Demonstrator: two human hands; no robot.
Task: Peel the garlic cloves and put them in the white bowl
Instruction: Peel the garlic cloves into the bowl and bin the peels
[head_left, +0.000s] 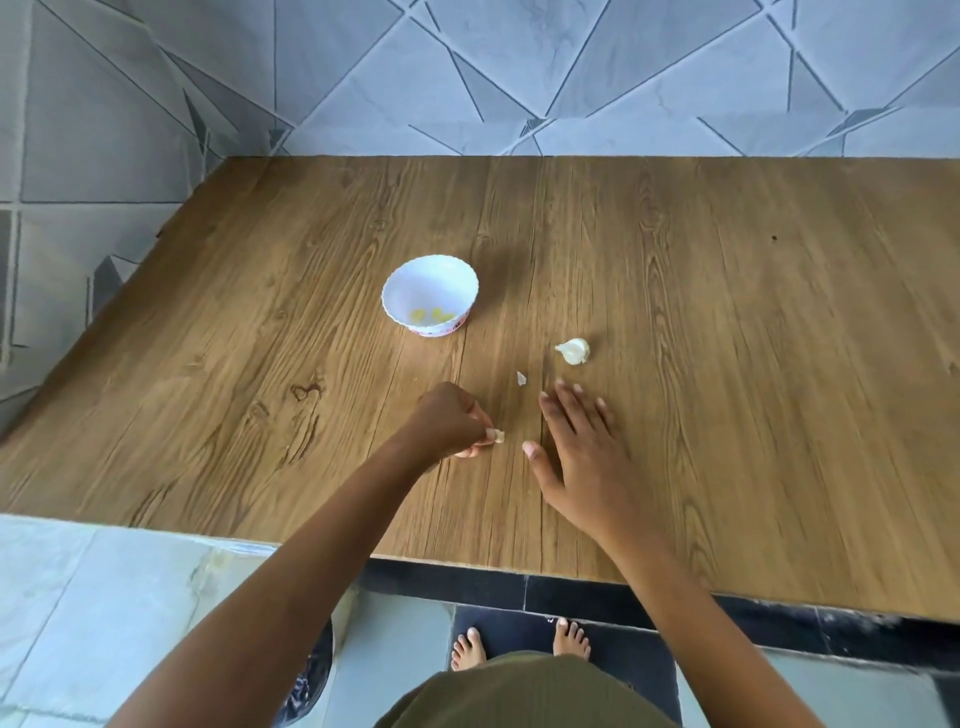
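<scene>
Left hand (451, 423) pinches a garlic clove (499, 436); right hand (576, 447) spread, empty.
Light, papery, probably slippery once bared: best pinched at its ends.

You will find no text, label, brand or number here that can be read. The only printed marking is a pink band (439, 329) around the foot of the bowl (431, 283), and it is too small and blurred for you to tell whether it holds letters or only a pattern.
</scene>
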